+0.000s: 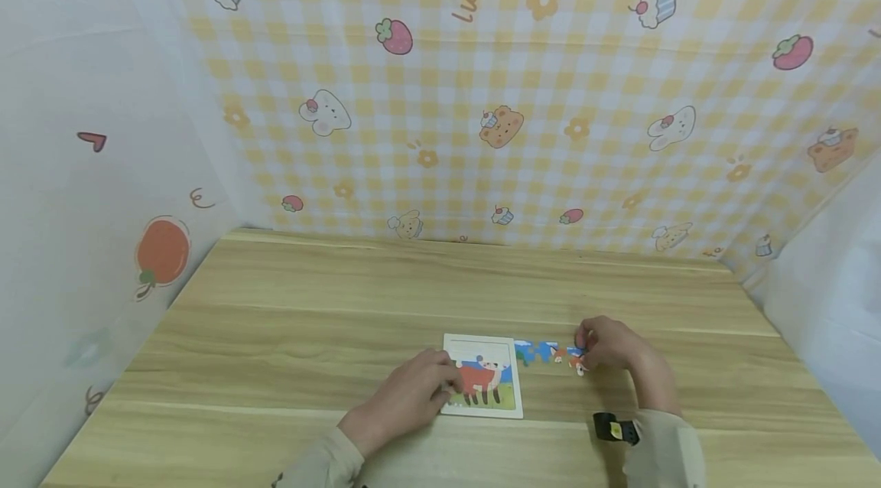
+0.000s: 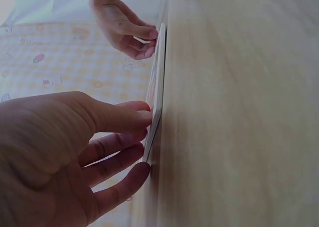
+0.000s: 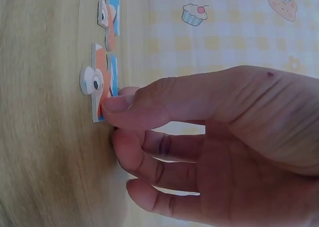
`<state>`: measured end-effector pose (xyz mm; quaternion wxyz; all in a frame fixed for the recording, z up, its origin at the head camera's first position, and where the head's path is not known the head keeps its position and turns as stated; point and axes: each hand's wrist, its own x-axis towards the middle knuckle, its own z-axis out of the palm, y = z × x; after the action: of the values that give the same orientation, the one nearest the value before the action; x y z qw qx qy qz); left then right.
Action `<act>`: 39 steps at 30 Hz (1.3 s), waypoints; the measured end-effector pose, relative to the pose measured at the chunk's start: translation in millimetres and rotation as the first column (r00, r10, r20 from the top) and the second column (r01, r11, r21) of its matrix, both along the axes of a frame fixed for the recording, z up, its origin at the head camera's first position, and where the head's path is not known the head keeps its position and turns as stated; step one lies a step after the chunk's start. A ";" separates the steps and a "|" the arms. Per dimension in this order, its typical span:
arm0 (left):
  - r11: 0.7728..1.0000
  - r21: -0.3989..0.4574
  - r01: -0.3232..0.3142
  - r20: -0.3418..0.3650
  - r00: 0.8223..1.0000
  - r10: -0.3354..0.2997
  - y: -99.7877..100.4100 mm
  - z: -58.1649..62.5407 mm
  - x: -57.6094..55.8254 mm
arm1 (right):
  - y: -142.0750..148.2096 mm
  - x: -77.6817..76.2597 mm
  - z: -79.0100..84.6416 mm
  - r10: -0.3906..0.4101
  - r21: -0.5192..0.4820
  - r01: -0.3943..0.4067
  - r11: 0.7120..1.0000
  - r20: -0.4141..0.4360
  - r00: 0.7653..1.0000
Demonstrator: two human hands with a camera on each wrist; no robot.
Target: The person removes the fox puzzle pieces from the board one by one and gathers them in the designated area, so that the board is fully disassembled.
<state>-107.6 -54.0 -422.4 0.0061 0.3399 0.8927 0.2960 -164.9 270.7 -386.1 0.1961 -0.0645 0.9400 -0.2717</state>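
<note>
A square puzzle board (image 1: 518, 388) with a pale frame lies on the table, showing a partly filled red panda picture with a bare strip along its top. My left hand (image 1: 415, 392) holds the board at its left edge; in the left wrist view the thumb and fingertips touch the board's rim (image 2: 160, 77), seen edge-on. To the right of the board, a row of loose puzzle pieces (image 1: 539, 352) lies face up. My right hand (image 1: 612, 343) pinches the end puzzle piece (image 3: 101, 82), orange, white and blue with a printed eye, between thumb and forefinger.
The wood-grain table (image 1: 310, 304) extends on all sides of the board. A yellow checked cloth (image 1: 447, 90) hangs behind it, with white cloth (image 1: 89, 190) on the left. A dark strap (image 1: 615, 428) is on my right wrist.
</note>
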 end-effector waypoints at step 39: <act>0.980 0.047 -0.195 -0.096 0.975 0.199 -6.7 32.4 0.3 | 3.3 -0.6 4.3 0.003 0.016 -0.001 1.000 -0.128 0.992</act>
<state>-107.3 -60.7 -390.0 -0.0742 0.2643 0.9155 0.2942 -165.5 274.0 -381.8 0.1364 -0.0812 0.9527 -0.2593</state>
